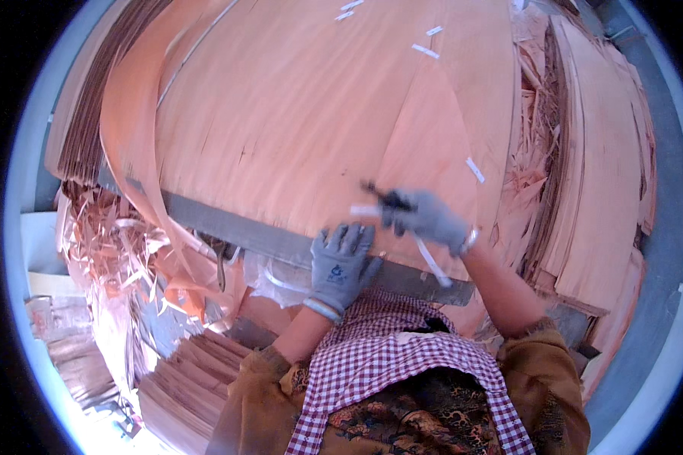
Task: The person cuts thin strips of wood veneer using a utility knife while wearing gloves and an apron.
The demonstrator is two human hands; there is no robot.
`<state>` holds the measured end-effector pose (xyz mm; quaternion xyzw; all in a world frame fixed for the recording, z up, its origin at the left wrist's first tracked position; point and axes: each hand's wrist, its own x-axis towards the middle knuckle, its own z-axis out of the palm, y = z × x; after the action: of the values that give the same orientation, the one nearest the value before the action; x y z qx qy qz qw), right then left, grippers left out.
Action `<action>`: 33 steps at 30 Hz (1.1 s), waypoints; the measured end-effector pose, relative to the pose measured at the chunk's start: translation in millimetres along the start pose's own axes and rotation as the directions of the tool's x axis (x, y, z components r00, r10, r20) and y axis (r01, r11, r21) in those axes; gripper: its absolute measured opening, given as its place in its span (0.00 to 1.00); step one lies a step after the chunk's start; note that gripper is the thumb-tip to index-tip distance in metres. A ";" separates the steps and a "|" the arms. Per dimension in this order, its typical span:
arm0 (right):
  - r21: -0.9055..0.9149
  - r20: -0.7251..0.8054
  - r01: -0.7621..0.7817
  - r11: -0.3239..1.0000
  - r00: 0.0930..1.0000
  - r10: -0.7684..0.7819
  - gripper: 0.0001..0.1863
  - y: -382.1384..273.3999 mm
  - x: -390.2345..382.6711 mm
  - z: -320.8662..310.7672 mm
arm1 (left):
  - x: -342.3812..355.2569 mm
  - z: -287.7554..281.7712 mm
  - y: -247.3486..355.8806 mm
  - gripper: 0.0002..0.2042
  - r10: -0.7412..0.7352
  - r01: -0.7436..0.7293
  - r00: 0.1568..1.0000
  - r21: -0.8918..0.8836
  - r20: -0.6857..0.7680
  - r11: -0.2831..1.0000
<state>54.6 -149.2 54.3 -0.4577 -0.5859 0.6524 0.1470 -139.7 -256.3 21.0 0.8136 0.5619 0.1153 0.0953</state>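
Wood veneer sheets [296, 121] lie on a grey-edged work surface [228, 226] in front of me, with short white tape pieces [474, 169] stuck on the top sheet. My left hand [342, 264], in a grey glove, lies with fingers apart on the sheet's near edge. Just above and right of it, my right hand [426, 219], also gloved and slightly blurred, grips a dark tool [379, 196] whose exact shape I cannot make out. A white tape strip [431, 262] hangs below that hand toward the edge, and another short white piece shows beside the tool.
A curled veneer strip [125, 152] arches along the left over a stack of sheets [86, 129]. Veneer scraps [129, 250] pile below it. More stacked sheets [596, 167] and scraps are at the right. Another stack [186, 387] sits low at the left, beside my checked apron.
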 end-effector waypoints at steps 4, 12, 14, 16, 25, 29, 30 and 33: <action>0.063 -0.169 -0.061 0.996 0.983 0.071 0.11 -1.5 55.7 -50.9 | 32.6 -25.4 -3.1 0.24 -0.023 0.047 0.989 -0.165 0.144 0.985; -0.143 -0.312 -0.134 0.981 0.946 0.084 0.13 10.0 74.6 -47.1 | 125.0 16.8 -27.9 0.25 0.176 -0.168 0.977 0.073 -0.121 0.983; -0.174 -0.313 -0.195 0.965 0.940 0.134 0.12 12.1 64.6 -55.0 | 130.4 19.6 -26.0 0.26 0.163 -0.159 0.985 0.064 -0.059 0.985; -0.108 -0.254 -0.204 0.973 0.952 0.172 0.11 15.8 54.2 -53.8 | 130.6 20.6 -25.6 0.26 0.144 -0.139 0.988 0.084 -0.061 0.987; -0.571 -0.158 -0.171 0.803 0.983 0.097 0.06 -2.5 43.8 -79.4 | 133.5 19.6 -27.7 0.27 0.141 -0.135 0.989 0.118 -0.049 0.984; -0.550 -0.352 -0.143 0.823 0.933 -0.072 0.05 13.1 56.3 -150.9 | 135.0 15.8 -25.2 0.26 0.163 -0.154 0.984 0.116 -0.067 0.981; -0.121 -0.340 -0.191 0.974 0.930 0.140 0.05 5.1 61.8 -167.6 | 136.0 12.9 -24.9 0.25 0.163 -0.156 0.986 0.123 -0.042 0.980; 0.061 -0.396 -0.030 0.998 0.917 0.052 0.06 -1.8 83.5 -205.5 | 150.1 -1.7 -19.7 0.23 0.175 -0.178 0.984 0.069 0.042 0.982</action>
<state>167.2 41.5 42.1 -0.5887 -0.5164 0.5644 0.2612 -106.5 -108.9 29.2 0.8650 0.4896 0.0882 0.0653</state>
